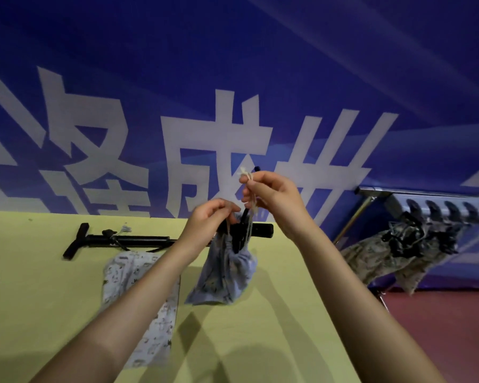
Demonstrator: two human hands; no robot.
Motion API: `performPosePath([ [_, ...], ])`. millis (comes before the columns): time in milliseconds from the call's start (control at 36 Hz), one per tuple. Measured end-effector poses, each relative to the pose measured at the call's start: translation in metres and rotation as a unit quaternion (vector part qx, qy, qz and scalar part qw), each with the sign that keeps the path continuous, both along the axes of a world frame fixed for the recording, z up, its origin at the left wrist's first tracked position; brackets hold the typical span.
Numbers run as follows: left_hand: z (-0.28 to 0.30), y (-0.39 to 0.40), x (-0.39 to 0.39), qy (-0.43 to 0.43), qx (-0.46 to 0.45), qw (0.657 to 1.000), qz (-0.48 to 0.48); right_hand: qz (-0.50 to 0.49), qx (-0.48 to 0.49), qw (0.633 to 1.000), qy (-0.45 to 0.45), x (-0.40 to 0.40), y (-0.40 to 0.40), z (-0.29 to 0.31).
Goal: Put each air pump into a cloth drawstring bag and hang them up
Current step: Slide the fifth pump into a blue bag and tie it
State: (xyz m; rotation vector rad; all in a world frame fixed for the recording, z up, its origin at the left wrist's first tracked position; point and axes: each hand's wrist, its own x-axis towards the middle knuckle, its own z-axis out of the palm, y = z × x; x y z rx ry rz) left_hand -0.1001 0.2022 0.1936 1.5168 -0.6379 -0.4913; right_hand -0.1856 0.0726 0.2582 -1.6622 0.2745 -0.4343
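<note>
A blue cloth bag [224, 272] with a pump [241, 230] inside is held above the bench [39, 299] near its far edge. Its drawstring [250, 217] is pinched by the curled fingers of the left hand [210, 217] and of the raised right hand [271, 194]

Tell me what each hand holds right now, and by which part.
Both hold the blue drawstring bag by its cord: the right hand pinches the cord ends up high, the left hand pinches the cord near the bag's mouth.

Blue printed bag [224, 272] with pump inside hangs by cream drawstrings from my fingers; at its nine o'clock, a black pump [116, 240] lying flat above an empty pale bag [141, 305].
</note>
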Motion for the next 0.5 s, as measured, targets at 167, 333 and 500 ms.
performPosePath([
  [167, 0.007, 0.001, -0.003, 0.024, 0.010, 0.992, -0.123, -0.075, -0.044, 0.996, -0.005, -0.002, 0.007, 0.001],
  [333, 0.012, -0.009, -0.010, -0.010, 0.039, 0.978, -0.205, -0.131, -0.008, 0.991, -0.016, -0.009, 0.003, 0.010],
  [500, 0.023, -0.026, -0.014, 0.018, 0.019, 0.985, -0.171, -0.136, -0.006, 0.990, -0.021, -0.025, -0.012, 0.021],
])
